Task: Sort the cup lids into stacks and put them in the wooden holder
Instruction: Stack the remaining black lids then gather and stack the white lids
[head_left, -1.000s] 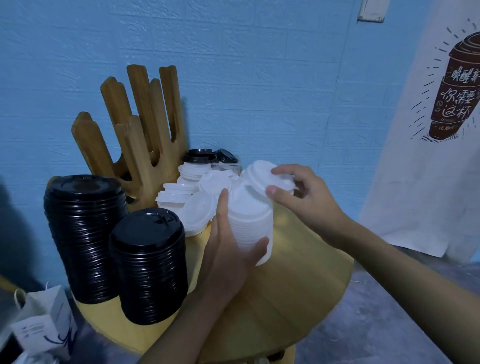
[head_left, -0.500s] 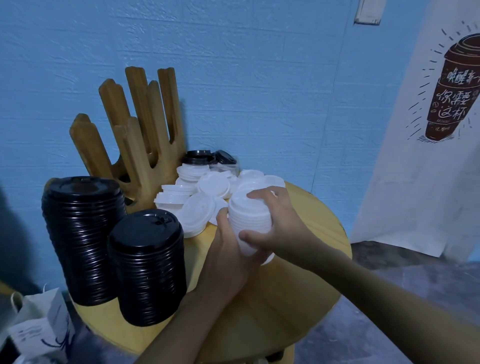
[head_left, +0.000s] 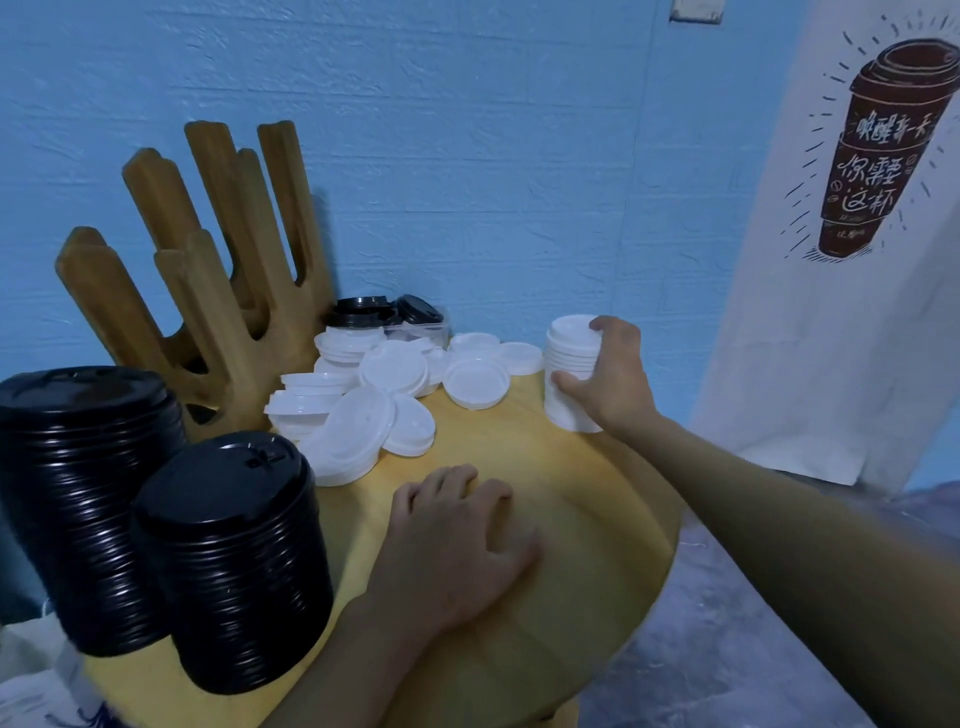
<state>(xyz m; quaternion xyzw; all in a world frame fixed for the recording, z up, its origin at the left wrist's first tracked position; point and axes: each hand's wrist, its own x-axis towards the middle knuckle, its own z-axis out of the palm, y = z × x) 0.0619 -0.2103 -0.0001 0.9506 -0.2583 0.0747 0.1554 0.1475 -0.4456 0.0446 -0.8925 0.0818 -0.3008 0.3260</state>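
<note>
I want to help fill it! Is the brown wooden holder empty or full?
Empty, as far as visible: the brown wooden holder shows only gaps between its prongs, while loose white plastic lids lie beside it.

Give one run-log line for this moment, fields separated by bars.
right hand: grips white lid stack | left hand: rests on table | wooden holder: empty

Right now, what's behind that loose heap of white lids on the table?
A few black lids and a clear container, close to the blue wall. The white lids cover their lower parts.
</note>
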